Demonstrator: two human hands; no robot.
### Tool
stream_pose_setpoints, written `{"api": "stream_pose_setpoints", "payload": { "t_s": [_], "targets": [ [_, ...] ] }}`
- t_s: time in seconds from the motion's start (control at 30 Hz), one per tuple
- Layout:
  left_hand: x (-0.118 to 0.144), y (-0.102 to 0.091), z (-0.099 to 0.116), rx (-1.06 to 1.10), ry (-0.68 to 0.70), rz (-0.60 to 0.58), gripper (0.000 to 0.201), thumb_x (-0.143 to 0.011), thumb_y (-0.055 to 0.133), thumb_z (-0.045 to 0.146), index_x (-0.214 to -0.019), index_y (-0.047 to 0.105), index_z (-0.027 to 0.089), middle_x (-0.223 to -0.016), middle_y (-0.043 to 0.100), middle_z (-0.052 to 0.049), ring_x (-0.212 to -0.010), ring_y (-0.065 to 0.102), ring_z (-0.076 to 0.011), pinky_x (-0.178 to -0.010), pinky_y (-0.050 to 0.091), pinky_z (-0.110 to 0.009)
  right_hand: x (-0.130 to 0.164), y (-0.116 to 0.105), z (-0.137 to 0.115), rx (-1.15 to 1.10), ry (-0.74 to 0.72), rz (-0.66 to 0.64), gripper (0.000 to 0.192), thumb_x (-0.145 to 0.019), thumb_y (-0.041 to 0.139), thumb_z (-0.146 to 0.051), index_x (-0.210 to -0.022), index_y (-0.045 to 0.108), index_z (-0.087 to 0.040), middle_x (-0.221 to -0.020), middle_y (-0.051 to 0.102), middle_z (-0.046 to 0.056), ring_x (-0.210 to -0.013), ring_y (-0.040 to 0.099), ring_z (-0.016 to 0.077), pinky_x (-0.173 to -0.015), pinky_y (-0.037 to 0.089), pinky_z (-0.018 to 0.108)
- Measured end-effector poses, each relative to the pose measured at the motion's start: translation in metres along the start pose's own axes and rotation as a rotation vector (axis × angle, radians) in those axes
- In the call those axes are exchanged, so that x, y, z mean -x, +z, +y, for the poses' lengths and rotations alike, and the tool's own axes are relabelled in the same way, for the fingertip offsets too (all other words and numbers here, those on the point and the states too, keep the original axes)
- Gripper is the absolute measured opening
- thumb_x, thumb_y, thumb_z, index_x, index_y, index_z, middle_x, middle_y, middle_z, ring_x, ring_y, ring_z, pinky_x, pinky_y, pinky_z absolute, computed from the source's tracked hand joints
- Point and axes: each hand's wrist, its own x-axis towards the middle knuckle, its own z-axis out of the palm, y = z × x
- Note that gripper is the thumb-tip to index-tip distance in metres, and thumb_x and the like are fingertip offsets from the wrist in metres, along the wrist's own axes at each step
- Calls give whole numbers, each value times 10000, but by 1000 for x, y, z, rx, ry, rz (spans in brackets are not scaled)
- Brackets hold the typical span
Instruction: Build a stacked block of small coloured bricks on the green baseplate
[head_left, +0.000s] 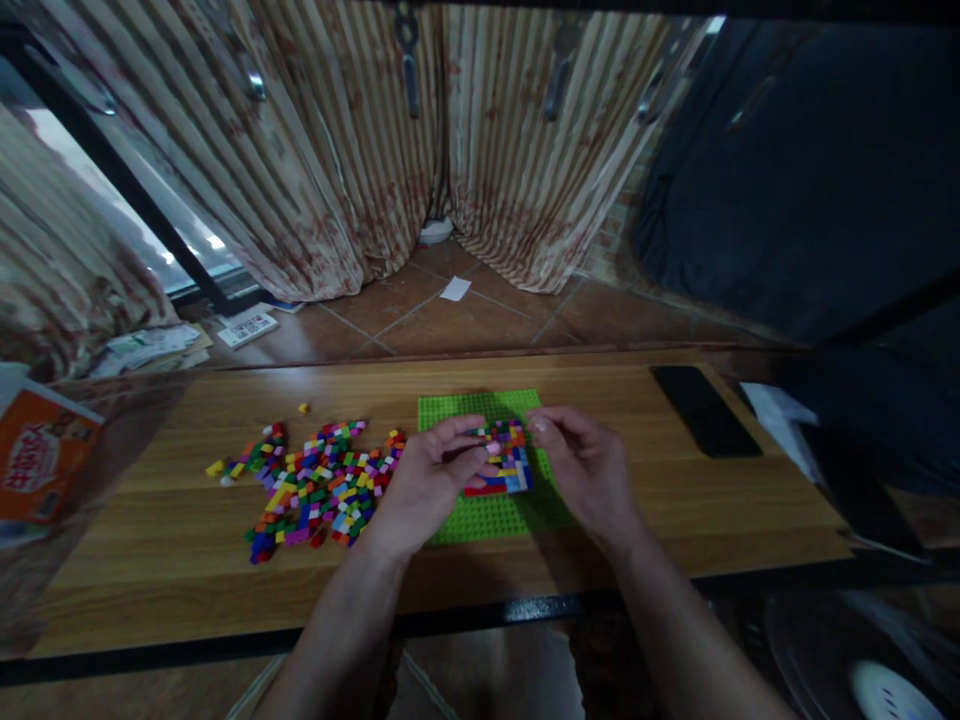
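Head view: my left hand (431, 470) covers part of the brick patch (504, 462), fingers pinched narrow; what they hold is unclear. My right hand (581, 462) touches the patch's far edge. The multicoloured patch sits on the green baseplate (495, 515), mid-counter (675, 500).

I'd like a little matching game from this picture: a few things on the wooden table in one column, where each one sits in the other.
Things:
1. green studded baseplate
2. loose pile of small multicoloured bricks
3. flat black phone
4. lone yellow brick

Places:
A. far right of the table
B. under both hands
C. just behind the pile
D. left of the left hand

Pairs: 1-B, 2-D, 3-A, 4-C
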Motion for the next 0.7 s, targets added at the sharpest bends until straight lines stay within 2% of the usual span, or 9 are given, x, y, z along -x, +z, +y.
{"api": "stream_pose_setpoints", "payload": {
  "t_s": [0.1,0.17,0.33,0.53,0.7],
  "targets": [
    [-2,2,-1,33,38,35,490,-721,767,253,-1173,633,119,-924,745,-82,-689,684,-126,-654,532,-236,4,9,-14,13,-120,-149,193,-933,554,-331,-990,711,-234,-945,703,40,-905,660,181,-805,517,308],
    [-2,4,-3,30,76,44,475,-730,755,256,-1168,635,119,-879,750,-71,-677,680,-128,-645,530,-234,6,14,-18,31,-141,-173,177,-940,554,-309,-992,708,-237,-952,695,42,-916,656,175,-817,517,307],
    [-2,9,-8,-25,152,75,347,-765,693,197,-1101,639,129,-856,758,-44,-671,672,-119,-677,543,-232,9,21,-17,47,-163,-109,155,-946,550,-262,-938,702,-234,-912,681,38,-863,655,163,-778,526,295],
    [-2,19,-15,-123,265,186,131,-792,639,179,-904,706,162,-923,762,-39,-813,703,-152,-782,561,-262,12,26,-19,195,-252,-36,206,-960,509,-249,-927,712,-251,-892,688,48,-860,641,185,-773,524,317],
    [-5,18,-17,-117,252,230,164,-791,648,218,-913,740,157,-840,765,-38,-756,709,-167,-736,575,-283,6,15,-12,273,-264,-17,187,-942,544,-264,-905,727,-255,-902,703,46,-886,640,206,-815,515,354]
  ]
}}
